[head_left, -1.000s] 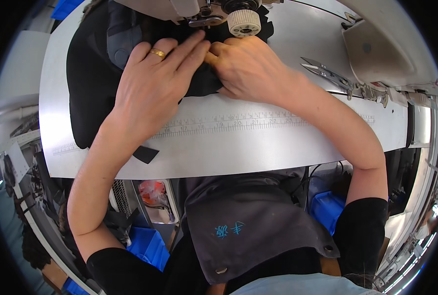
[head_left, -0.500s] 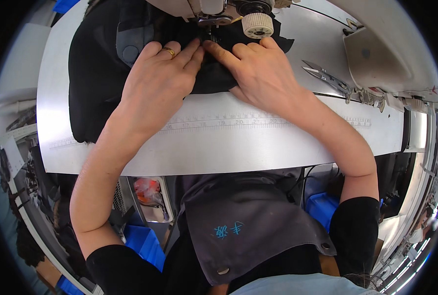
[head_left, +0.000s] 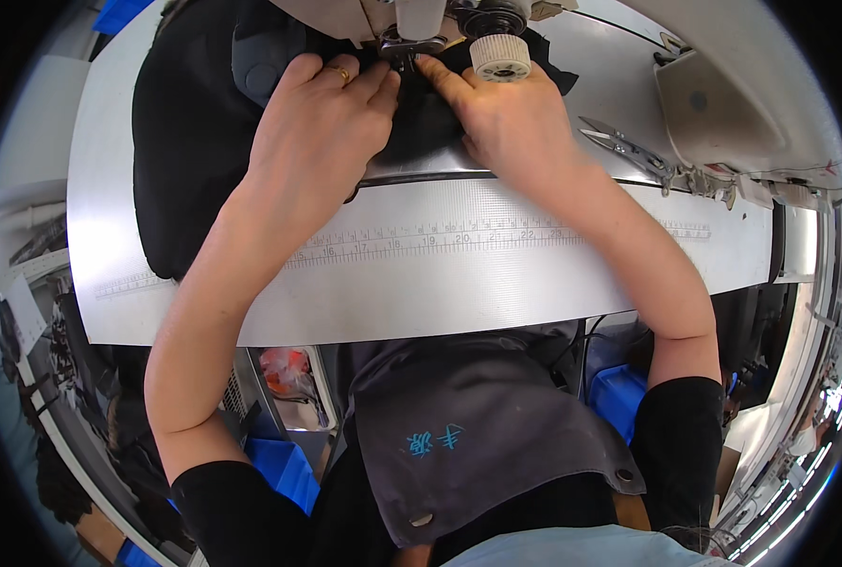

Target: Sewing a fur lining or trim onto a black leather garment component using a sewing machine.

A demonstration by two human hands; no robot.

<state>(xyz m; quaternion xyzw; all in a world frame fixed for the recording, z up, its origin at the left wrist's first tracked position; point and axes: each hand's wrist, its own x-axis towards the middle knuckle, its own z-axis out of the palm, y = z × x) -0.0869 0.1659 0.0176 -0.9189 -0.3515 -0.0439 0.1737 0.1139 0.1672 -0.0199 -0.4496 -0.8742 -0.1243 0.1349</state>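
Observation:
My left hand (head_left: 321, 128), with a gold ring, presses on black fabric (head_left: 189, 170) just left of the sewing machine's needle area (head_left: 408, 52). Its fingers are bent and held close together on the cloth. On the other side my right hand (head_left: 525, 123) grips the same fabric, its index fingertip close to the presser foot and the other fingers curled, partly hidden behind the white ridged dial (head_left: 501, 59). A dark grey piece with a round button (head_left: 258, 80) lies on the cloth beyond my left hand. The exact stitching point is too dark to make out.
Thread snips (head_left: 624, 146) lie on the metal table (head_left: 421, 293), right of my right hand. A printed ruler scale (head_left: 430, 241) crosses the table before me. The machine body (head_left: 742, 104) stands at the right. Blue bins (head_left: 284, 472) sit below the table edge.
Both hands have moved slightly away from me toward the needle, and my right hand a little rightward. The fabric's near edge between them has moved farther in, uncovering a dark seam in the table.

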